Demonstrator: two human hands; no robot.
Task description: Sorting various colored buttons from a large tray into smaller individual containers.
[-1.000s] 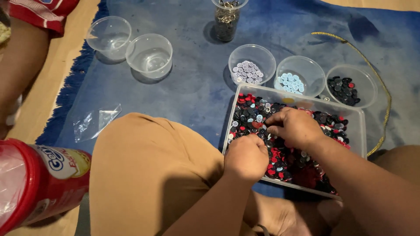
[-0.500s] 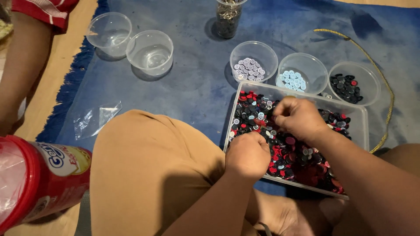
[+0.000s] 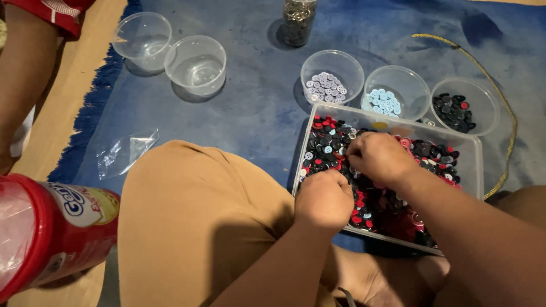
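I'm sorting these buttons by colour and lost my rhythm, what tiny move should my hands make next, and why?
Probably lift the right hand out of the clear tray with one button pinched and carry it to its matching bowl. That hand is already picking among the mixed buttons, and the light blue bowl sits just beyond the tray.

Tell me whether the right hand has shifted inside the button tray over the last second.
Yes. The right hand has slid toward the tray's left end, nearer the left hand.
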